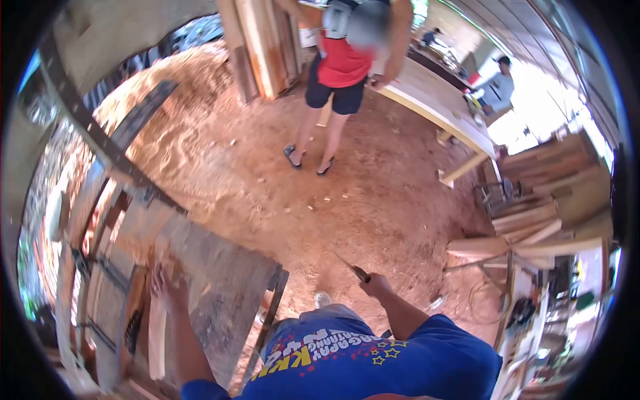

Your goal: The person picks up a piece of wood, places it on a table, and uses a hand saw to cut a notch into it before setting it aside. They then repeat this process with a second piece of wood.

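Observation:
My right hand [377, 285] is closed round the dark handle of a thin pointed tool [353, 268], held in front of my body over the dirt floor, its tip pointing up and left. At the left, my left hand [169, 288] has its fingers spread and lies at the upper end of a pale wooden piece [157, 340] on the workbench [227, 280]. Whether its fingers grip the wood cannot be made out. A reddish-brown wooden piece [135, 300] lies just left of the pale one.
A person in a red shirt [343, 67] stands ahead beside a long wooden table [433, 100]; another person [499, 87] is behind it. Upright boards [263, 47] stand at the top. Stacked lumber [527, 223] lies at the right. Sawdust [167, 140] covers ground at the upper left.

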The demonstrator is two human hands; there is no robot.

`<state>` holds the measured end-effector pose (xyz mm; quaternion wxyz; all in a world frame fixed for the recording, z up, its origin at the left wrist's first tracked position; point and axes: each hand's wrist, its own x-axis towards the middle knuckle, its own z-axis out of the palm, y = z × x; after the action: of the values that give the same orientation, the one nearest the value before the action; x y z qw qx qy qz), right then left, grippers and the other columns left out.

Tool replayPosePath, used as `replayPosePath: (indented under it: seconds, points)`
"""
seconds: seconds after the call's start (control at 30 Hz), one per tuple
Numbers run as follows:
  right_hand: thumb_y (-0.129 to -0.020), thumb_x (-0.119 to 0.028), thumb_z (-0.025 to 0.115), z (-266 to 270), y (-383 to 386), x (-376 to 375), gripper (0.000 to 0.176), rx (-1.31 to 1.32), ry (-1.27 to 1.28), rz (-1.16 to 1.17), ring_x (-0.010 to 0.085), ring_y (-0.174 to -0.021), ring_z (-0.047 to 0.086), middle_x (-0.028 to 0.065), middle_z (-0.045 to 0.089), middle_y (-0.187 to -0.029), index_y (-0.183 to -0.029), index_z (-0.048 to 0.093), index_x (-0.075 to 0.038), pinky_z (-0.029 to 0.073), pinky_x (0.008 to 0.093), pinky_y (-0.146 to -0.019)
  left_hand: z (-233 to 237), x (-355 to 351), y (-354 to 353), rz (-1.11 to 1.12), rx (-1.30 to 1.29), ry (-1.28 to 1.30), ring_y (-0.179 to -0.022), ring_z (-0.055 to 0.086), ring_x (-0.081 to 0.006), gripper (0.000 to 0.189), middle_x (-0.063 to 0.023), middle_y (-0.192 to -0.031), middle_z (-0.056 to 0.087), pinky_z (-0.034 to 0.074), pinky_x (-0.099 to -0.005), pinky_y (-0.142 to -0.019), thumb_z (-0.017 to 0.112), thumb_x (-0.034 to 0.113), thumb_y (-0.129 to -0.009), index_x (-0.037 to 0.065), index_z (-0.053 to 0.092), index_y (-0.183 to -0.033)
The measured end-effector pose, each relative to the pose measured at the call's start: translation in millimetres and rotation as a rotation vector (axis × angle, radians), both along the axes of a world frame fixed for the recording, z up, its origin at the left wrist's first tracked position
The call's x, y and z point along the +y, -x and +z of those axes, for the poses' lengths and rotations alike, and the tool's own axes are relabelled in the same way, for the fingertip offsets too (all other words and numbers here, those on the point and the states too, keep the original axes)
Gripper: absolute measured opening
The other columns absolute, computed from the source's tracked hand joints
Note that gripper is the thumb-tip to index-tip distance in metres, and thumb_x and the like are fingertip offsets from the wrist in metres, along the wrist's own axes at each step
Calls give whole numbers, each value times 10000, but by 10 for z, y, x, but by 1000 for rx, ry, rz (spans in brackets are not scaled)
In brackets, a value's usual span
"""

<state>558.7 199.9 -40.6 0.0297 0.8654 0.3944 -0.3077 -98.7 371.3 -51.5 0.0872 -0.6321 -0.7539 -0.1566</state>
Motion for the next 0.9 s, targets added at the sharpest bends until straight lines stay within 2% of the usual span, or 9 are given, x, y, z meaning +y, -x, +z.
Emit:
replayPosePath:
  seconds: [0.1,0.2,0.37,0.4,0.5,0.6,0.73,0.8,0.9]
  points:
    - [-806,-498,851,-469,-494,-741,519,-29,259,-132,389,-1039,784,222,806,-1070,-1134,836,-96,618,476,-880,208,-154,215,231,-90,221,-1506,498,-367,761,-64,-1644,533,407,-643,-1150,765,430,-925,238,496,-1611]
    - [-762,-498,896,-522,-599,-1439,553,4,302,-134,360,-1026,796,205,815,-1087,-1137,842,-95,629,459,-871,341,-360,465,394,-148,429,-1417,579,-400,836,-121,-1617,549,463,-648,-1095,789,480,-926,256,440,-1652]
    - [-787,-398,869,-692,-382,-2106,516,140,315,-271,363,-1090,786,214,808,-1151,-1186,825,-73,622,445,-942,150,-595,615,286,-163,501,-1292,656,-451,905,-205,-1508,627,527,-609,-1063,796,594,-906,214,447,-1650]
    - [-786,-390,871,-880,-368,-2240,518,169,309,-284,364,-1082,787,217,807,-1149,-1189,822,-69,623,443,-937,-42,-666,636,263,-210,494,-1304,647,-455,904,-214,-1481,645,525,-599,-1072,799,591,-908,199,455,-1647]
    - [-780,-364,874,-1135,-241,-2405,509,263,289,-412,366,-1051,794,224,806,-1131,-1182,820,-58,632,438,-904,-1,-897,269,229,-129,431,-1298,646,-467,837,-244,-1420,675,531,-576,-1074,803,545,-926,171,511,-1616]
    - [-774,-344,877,-1183,-146,-2492,487,352,252,-553,334,-983,808,216,809,-1060,-1156,820,-47,641,426,-836,-211,-916,138,63,-318,426,-1289,655,-472,866,-273,-1436,659,544,-569,-1059,836,494,-900,149,503,-1621]
    - [-785,-370,881,-1185,-254,-2536,480,417,258,-572,300,-924,814,197,813,-1008,-1142,826,-54,637,413,-794,-66,-1021,-231,140,-269,638,-1345,634,-449,968,-252,-1493,636,508,-520,-1135,888,450,-836,126,459,-1641]
    - [-801,-378,882,-1244,-374,-2610,463,453,251,-566,280,-880,806,178,811,-978,-1125,827,-52,626,403,-763,411,-1105,-705,196,-205,714,-1419,588,-421,1028,-231,-1554,600,462,-527,-1193,907,444,-804,133,426,-1658]
    - [-821,-349,890,-1424,-647,-2682,408,521,227,-575,238,-794,773,130,796,-915,-1083,828,-42,598,391,-702,160,-1305,-722,288,-88,553,-1505,503,-390,1017,-200,-1632,529,388,-580,-1244,905,438,-797,178,429,-1657]
